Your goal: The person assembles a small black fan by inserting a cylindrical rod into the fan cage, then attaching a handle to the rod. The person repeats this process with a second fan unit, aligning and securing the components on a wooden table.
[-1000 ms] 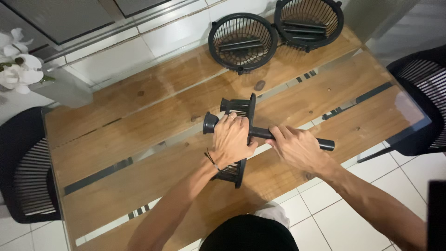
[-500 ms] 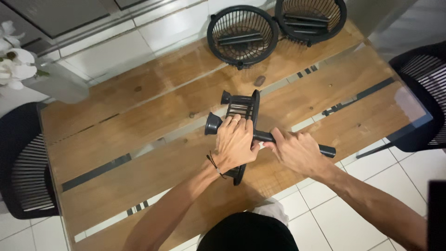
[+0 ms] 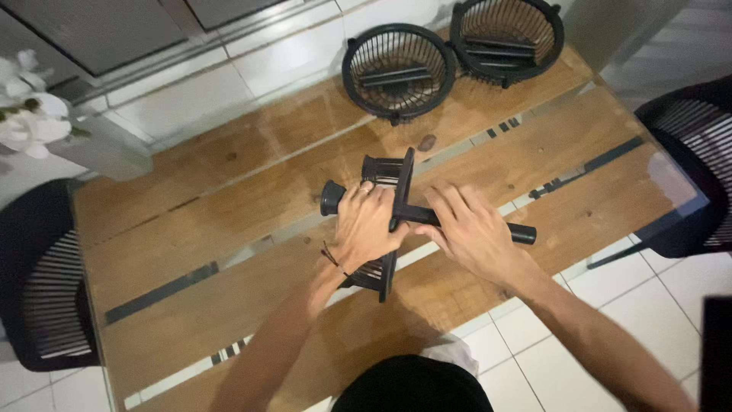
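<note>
Standing by the table (image 3: 229, 191): wooden planks under a glass sheet, tiled floor around it.

- Person leans over the near edge, both arms out over the middle.
- Basket (image 3: 402, 172), black and slatted, stands on its edge at mid-table. A black pole (image 3: 511, 231) runs through its centre, left to right. The pole's flared end (image 3: 332, 197) sticks out on the left; the long plain part lies to the right.
- Left hand (image 3: 364, 225): fingers curled tight around the pole just left of the basket, knuckles against the slats. A thin cord is on the wrist.
- Right hand (image 3: 469, 229): on the pole just right of the basket, fingers straightened and a little fanned, laid over the shaft rather than wrapped. Thumb hidden.
- Two more baskets at the far edge, side by side and touching: one (image 3: 358, 53) nearer the middle, one (image 3: 553, 34) to its right. Each holds short black rods.
- Dark chair (image 3: 38, 275) at the left end, another (image 3: 686, 152) at the right. White flowers (image 3: 27, 114) far left.

Judgement: the work in hand is seating the basket on the pole. One hand steadies the joint, the other bears on the shaft. Any further push calls for the basket kept square to the pole and the right hand closed around the shaft.
</note>
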